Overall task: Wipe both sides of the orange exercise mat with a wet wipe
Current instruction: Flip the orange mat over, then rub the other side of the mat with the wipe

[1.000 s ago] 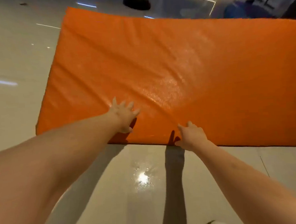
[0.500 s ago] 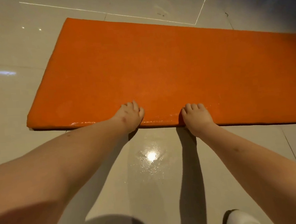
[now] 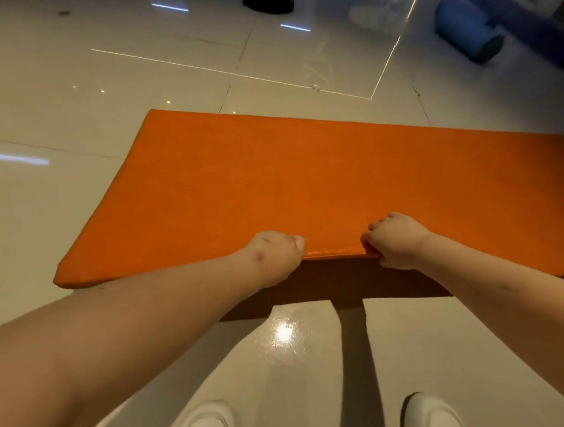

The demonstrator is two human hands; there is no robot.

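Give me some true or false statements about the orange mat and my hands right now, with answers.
1. The left hand and the right hand both grip the near edge of the orange mat. True.
2. The mat lies fully flat. False: its near edge is up off the floor, with a dark shadow beneath.
3. A wet wipe is spread on the mat. False: no wipe shows anywhere.
4. A blue roll lies beyond the mat, to the right. True.
5. The person is barefoot. False: white shoes show at the bottom.
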